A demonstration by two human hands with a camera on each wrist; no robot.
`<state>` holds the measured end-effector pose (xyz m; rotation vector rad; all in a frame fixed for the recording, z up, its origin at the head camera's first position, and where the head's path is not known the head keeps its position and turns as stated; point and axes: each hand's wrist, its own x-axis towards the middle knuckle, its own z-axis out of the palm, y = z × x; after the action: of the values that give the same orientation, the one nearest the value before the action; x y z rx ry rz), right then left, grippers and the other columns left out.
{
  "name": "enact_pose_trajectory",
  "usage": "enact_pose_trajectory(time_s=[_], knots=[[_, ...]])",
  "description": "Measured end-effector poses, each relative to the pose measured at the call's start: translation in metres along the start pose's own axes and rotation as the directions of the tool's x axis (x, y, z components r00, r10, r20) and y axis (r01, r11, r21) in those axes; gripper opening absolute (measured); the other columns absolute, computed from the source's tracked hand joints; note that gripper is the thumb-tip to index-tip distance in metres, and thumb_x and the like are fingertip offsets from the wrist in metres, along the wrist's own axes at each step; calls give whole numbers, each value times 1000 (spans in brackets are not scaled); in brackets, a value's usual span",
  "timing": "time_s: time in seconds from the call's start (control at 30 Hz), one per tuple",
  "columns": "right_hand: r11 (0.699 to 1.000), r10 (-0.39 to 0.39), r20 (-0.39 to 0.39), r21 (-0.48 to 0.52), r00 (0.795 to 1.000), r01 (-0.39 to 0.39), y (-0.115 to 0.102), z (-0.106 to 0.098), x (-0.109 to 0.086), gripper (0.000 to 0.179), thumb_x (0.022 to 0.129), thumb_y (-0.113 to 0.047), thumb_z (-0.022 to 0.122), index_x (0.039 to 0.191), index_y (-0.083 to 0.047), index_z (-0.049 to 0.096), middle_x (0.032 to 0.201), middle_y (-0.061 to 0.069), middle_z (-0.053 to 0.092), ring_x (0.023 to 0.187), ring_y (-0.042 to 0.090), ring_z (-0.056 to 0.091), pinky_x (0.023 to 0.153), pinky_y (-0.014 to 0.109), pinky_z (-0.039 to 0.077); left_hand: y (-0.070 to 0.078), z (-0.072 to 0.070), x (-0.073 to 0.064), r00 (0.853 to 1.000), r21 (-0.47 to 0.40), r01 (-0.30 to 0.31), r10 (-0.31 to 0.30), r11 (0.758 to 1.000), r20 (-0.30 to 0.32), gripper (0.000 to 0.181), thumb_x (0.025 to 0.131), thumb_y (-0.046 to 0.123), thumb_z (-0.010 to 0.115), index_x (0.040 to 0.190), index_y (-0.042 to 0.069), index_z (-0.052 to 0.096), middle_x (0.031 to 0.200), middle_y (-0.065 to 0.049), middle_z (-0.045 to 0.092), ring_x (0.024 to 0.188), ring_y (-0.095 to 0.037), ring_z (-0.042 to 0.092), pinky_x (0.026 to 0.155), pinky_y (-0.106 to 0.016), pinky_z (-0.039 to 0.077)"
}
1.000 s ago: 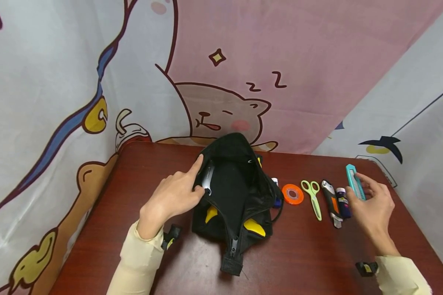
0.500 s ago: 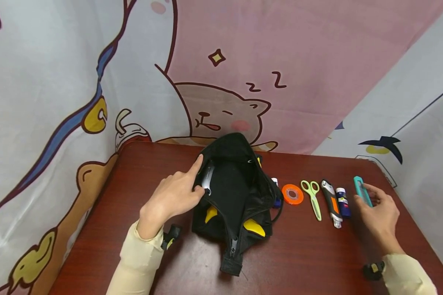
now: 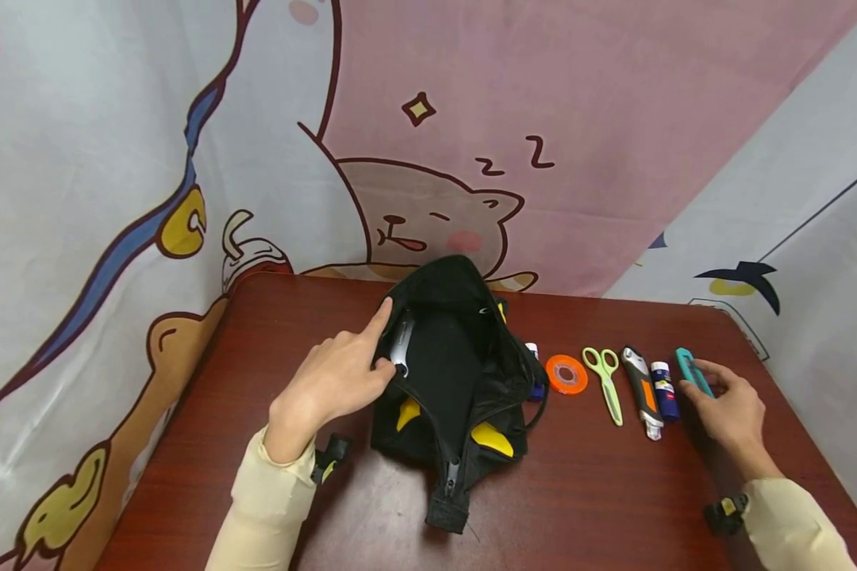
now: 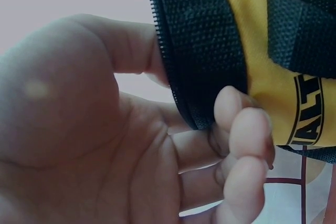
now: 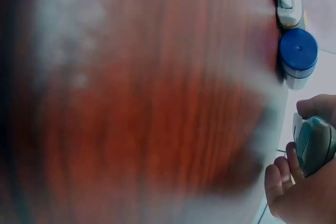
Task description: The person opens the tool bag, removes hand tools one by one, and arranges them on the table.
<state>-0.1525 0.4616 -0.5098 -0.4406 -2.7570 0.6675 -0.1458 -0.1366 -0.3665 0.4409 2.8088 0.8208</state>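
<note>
A black and yellow tool bag (image 3: 436, 349) gapes in the middle of the table, with a grey-and-white item (image 3: 402, 341) inside at its left. My left hand (image 3: 334, 379) grips the bag's left rim, index finger stretched along it; in the left wrist view its fingers curl over the zipped edge (image 4: 202, 51). At the right end of a row of tools, my right hand (image 3: 732, 408) pinches a slim turquoise tool (image 3: 688, 366). The right wrist view shows the tool's ribbed end (image 5: 315, 145) between thumb and fingers. Its exact kind cannot be made out.
Left of my right hand lie a blue glue stick (image 3: 664, 392), a black-and-orange utility knife (image 3: 643, 388), pale green scissors (image 3: 605, 381) and an orange tape roll (image 3: 566, 374). A white-capped blue item (image 3: 532, 349) is partly hidden by the bag. A printed cloth (image 3: 578, 95) hangs behind.
My right hand has shifted slightly right and toward me with the turquoise tool, uncovering more of the glue stick, then back a little left. The left hand and bag have stayed in place.
</note>
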Motion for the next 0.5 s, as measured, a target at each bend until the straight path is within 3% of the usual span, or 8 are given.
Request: enact_pose_trajectory(time_s=[0.5], knots=[[997,-57,83,-37,995,60,6,6,6,48,103,-13,76,144,8,62,117,37,67,95,40,60,74,41,39,-1,0,0,1000,-4,-4,4,1000,-1,89,101,18,57,180,15,17,58,2,41,50,-16,34,51,-32,27]])
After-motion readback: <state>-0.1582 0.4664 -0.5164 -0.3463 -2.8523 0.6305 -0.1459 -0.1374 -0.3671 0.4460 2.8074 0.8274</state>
